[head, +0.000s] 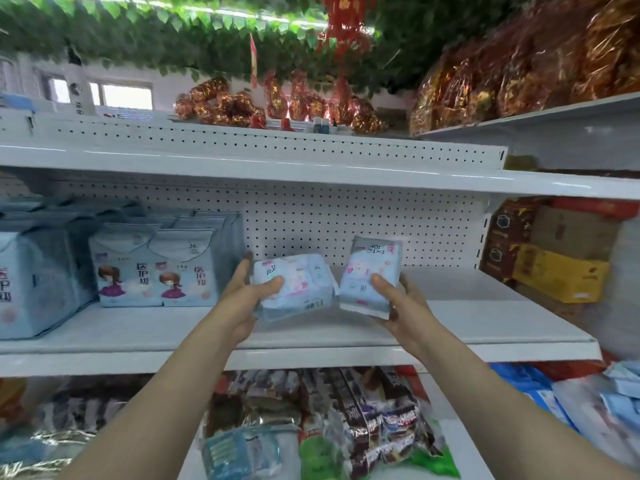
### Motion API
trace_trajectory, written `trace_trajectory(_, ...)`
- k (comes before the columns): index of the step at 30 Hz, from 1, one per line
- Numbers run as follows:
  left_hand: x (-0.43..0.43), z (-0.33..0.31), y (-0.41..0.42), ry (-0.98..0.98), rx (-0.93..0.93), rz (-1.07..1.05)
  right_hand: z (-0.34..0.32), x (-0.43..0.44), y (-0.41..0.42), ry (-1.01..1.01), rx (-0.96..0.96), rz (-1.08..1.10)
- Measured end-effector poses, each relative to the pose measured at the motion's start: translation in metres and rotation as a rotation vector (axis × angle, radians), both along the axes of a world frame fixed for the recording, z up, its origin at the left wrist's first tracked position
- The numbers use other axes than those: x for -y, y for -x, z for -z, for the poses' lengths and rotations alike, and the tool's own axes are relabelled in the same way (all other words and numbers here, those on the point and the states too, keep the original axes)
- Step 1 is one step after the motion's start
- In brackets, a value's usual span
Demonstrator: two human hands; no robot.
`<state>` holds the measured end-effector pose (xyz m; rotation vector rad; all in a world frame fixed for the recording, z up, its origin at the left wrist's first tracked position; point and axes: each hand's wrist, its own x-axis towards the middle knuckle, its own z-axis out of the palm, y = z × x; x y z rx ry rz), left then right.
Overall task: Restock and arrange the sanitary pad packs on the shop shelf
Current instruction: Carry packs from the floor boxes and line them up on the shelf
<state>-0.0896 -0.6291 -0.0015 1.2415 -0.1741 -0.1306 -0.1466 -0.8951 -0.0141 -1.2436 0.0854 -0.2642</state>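
Grip of left hand (242, 299) clasps a tilted pack (298, 289), right hand (401, 303) an upright pack (367, 271), right of stocked packs (156, 271).

L-hand pack (294, 287) just left of R-hand pack (369, 275), both over shelf (450, 317); stocked packs (152, 268) further L.

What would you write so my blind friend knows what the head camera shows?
The left hand holds a tilted pale blue pad pack and the right hand an upright pack, at a white shop shelf. More blue packs stand at its left.
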Motion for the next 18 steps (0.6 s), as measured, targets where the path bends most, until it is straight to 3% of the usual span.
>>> trace_trajectory(14,-0.012,0.013,-0.022,-0.038,0.089,0.046,0.001,0.019,-0.037,0.05,-0.027,-0.055)
trace_trajectory(18,-0.015,0.015,-0.019,-0.132,0.085,0.063,-0.003,0.023,-0.042,0.073,-0.011,-0.078)
